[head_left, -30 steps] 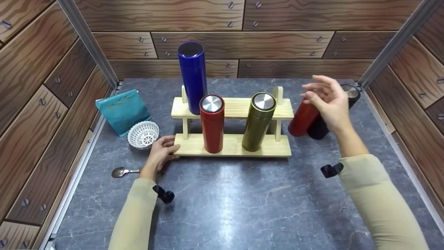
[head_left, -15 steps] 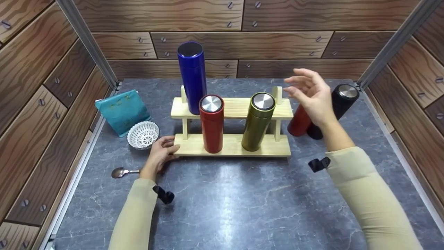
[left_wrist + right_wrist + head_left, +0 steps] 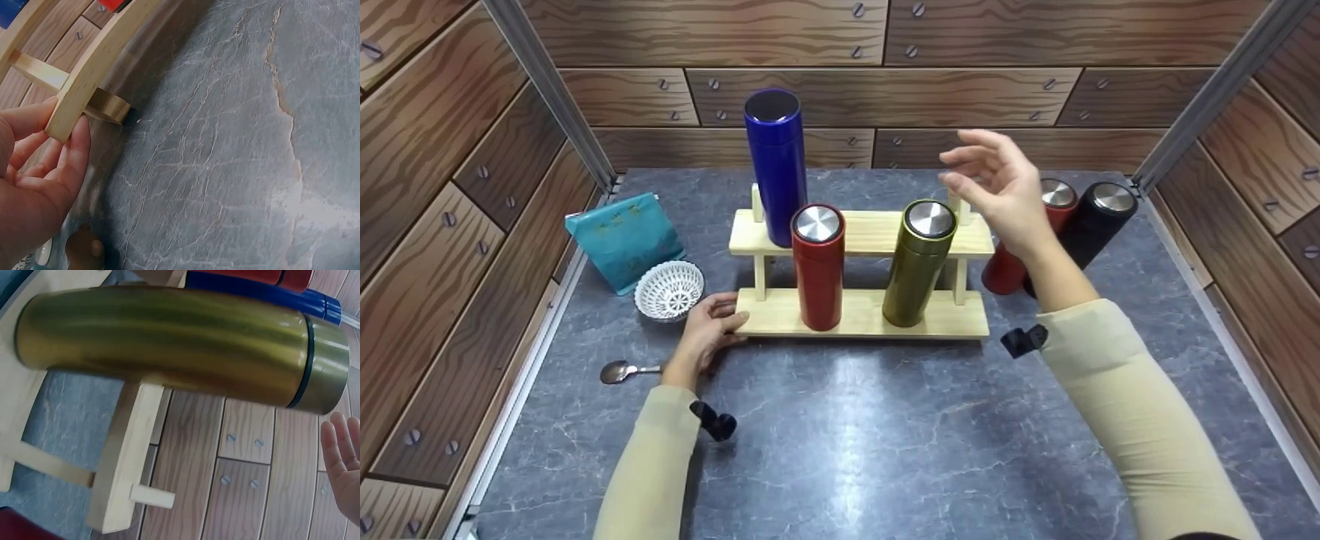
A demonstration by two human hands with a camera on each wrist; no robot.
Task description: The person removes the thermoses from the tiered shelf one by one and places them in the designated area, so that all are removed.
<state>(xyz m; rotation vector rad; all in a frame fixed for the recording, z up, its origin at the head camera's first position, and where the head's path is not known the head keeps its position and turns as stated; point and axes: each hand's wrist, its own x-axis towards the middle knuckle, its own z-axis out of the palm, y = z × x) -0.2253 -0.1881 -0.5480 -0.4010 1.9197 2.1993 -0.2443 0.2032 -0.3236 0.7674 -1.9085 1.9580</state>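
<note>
A two-tier wooden rack (image 3: 870,232) stands mid-table. A tall blue flask (image 3: 776,165) is on its upper shelf; a red flask (image 3: 817,270) and a gold flask (image 3: 919,262) stand on the lower board. My left hand (image 3: 720,319) grips the lower board's left end (image 3: 95,73), thumb and fingers (image 3: 76,152) round it. My right hand (image 3: 971,169) hovers open above and just right of the gold flask (image 3: 169,343), holding nothing. To the right of the rack, a second red flask (image 3: 1006,270) and a black flask (image 3: 1091,225) stand on the table.
A teal pouch (image 3: 626,236), a white lattice bowl (image 3: 670,290) and a spoon (image 3: 619,371) lie left of the rack. Wood-pattern walls (image 3: 435,187) close in the grey marble table (image 3: 847,435) on three sides.
My right hand has moved left and upward, from in front of the red and black flasks at the right to above the gold flask. The left hand has stayed on the rack.
</note>
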